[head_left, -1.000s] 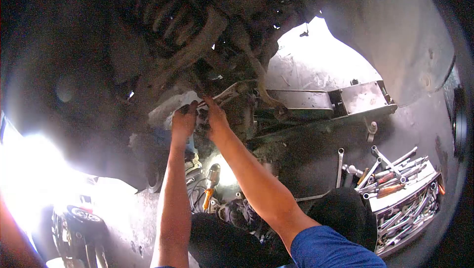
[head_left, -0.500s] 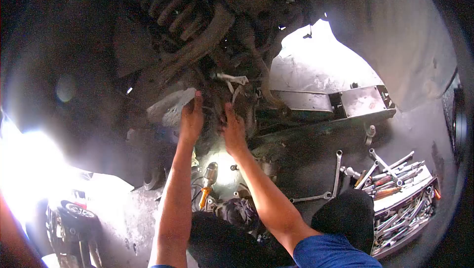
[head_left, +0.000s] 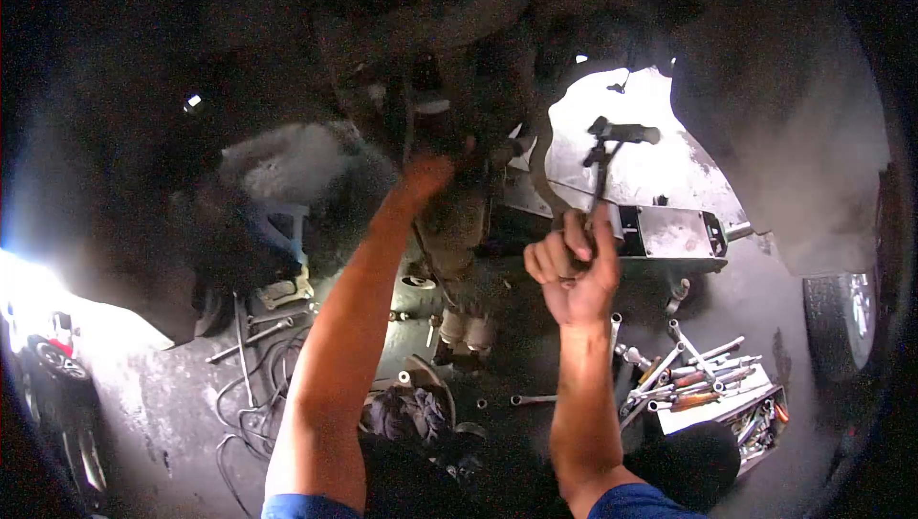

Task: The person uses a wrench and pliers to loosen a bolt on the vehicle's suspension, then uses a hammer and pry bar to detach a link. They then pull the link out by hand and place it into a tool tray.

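Note:
My left hand (head_left: pixel 428 179) reaches up among the dark suspension parts (head_left: pixel 449 232) under the vehicle. It is dim and blurred, and its fingers are mostly lost in shadow. Further right, my right hand (head_left: pixel 579 265) is raised with its fingers curled around the lower end of a dark T-shaped object (head_left: pixel 622 132). That object stands upright above the fingertips against the bright opening.
A tray of tools (head_left: pixel 717 404) with several wrenches lies at the lower right. Dark cloth (head_left: pixel 406 414) sits between the forearms. Cables (head_left: pixel 225 414) lie on the floor at the left. A tire (head_left: pixel 837 323) stands at the right edge.
My right hand has moved right, away from my left, and the dark T-shaped object now shows at its fingers. My left hand is deeper in shadow. The camera view has shifted.

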Available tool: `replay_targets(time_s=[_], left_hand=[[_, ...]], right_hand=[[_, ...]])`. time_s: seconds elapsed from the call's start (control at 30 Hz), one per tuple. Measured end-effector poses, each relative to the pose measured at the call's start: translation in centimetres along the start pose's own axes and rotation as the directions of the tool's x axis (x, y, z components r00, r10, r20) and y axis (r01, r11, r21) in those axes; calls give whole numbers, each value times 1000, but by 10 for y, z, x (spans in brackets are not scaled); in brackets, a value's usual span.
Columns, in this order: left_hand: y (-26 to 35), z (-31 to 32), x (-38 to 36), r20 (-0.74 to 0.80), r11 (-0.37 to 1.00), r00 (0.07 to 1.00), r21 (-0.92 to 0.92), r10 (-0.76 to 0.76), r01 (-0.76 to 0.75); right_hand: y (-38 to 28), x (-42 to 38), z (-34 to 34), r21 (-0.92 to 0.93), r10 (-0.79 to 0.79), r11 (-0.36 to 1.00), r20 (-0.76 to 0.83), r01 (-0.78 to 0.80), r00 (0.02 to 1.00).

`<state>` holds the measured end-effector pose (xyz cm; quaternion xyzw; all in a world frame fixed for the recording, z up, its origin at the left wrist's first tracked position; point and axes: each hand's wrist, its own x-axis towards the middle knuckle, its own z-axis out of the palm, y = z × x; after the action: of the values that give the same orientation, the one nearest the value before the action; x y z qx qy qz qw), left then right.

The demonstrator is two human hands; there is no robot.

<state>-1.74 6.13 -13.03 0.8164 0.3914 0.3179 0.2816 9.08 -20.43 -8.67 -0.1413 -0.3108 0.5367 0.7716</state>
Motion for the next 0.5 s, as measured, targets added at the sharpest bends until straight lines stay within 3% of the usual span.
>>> replay_targets(time_s=[0.07,0.13,0.17,0.27,0.33,0.4,0.47,0.5], left_hand=[[37,-23,-19,68,994,997,-97,-47,53],[20,-10,-7,53,984,999,-180,-4,13],[15,-5,-5,7,983,999,-179,35,-33],[6,6,1,-90,977,989,-168,120,-134],[4,3,4,-109,980,982,-112,154,-167],[0,1,7,-96,981,979,-56,180,-186],[-7,0,12,-66,981,980,-29,189,-191],[-12,3,15,-47,982,981,-19,188,-189]], right_hand=[[-1,-12,-7,-122,-26,992,-137,9,990],[-14,-22,-37,-264,3,964,18,2,1000],[-22,-27,-45,-320,9,947,22,-2,1000],[-61,-36,-49,-583,6,803,-197,-122,980],[-108,-40,-54,-730,165,561,-365,-391,916],[-149,-35,-50,-799,228,151,-545,-582,807],[-184,-25,-51,-795,313,-422,-579,-436,753],[-193,-24,-47,-763,368,-511,-611,-396,701]])
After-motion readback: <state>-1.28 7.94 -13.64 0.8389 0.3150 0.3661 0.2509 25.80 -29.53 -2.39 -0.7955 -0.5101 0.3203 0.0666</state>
